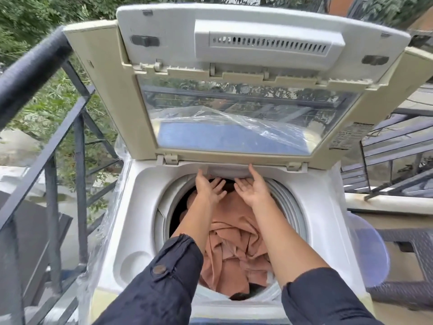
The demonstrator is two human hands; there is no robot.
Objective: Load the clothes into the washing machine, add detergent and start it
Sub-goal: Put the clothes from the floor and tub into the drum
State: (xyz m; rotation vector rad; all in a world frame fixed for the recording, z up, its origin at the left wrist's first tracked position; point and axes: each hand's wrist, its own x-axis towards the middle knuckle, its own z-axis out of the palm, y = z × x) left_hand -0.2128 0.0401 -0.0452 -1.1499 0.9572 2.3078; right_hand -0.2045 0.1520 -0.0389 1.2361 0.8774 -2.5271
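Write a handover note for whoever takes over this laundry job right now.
Left hand and right hand: both open, holding nothing, thumbs on the white panel at the back edge of the drum.
Peach clothes lie in the drum; the lid is up.
Done: clothes are in.
Left: add detergent (none in view), close the lid, start.

Washing machine's lid label [346, 136] (right side) illegible

Soft even daylight, faint shadows, strong wide-angle bending at edges, slight blur
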